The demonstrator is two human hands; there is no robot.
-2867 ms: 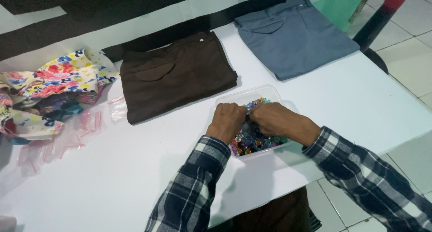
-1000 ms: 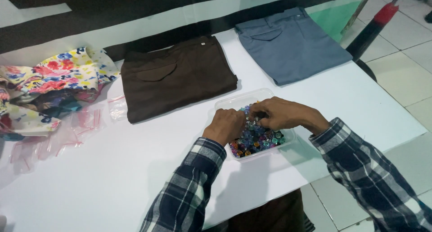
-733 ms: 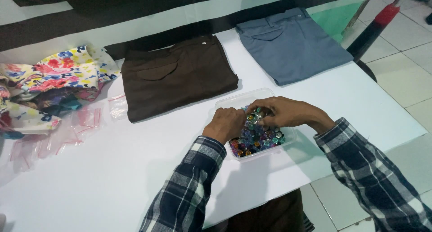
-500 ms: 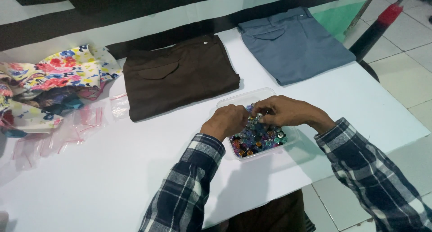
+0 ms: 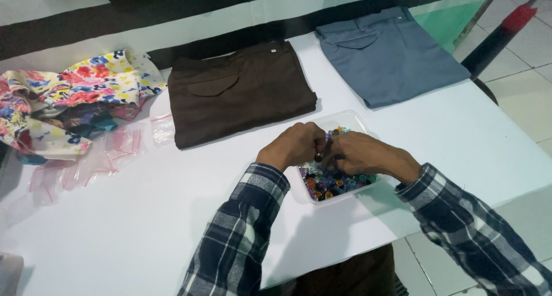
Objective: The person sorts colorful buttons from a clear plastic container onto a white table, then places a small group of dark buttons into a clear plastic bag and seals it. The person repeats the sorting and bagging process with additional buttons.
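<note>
Picking through coloured beads (image 5: 330,184) in our clear tray (image 5: 351,119).
Our left hand (image 5: 293,146) and right hand (image 5: 359,153) curl together, fingertips pinching one small dark bead (image 5: 318,157).

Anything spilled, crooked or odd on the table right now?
Nothing spilled: the beads sit inside the clear tray under the left hand and right hand. Only the floral cloth lies crumpled, beside scattered clear bags.

Clear glossy plastic tray (image 5: 361,122), shiny coloured beads (image 5: 333,184), matt brown cloth trousers (image 5: 241,95), smooth white table (image 5: 132,215)
</note>
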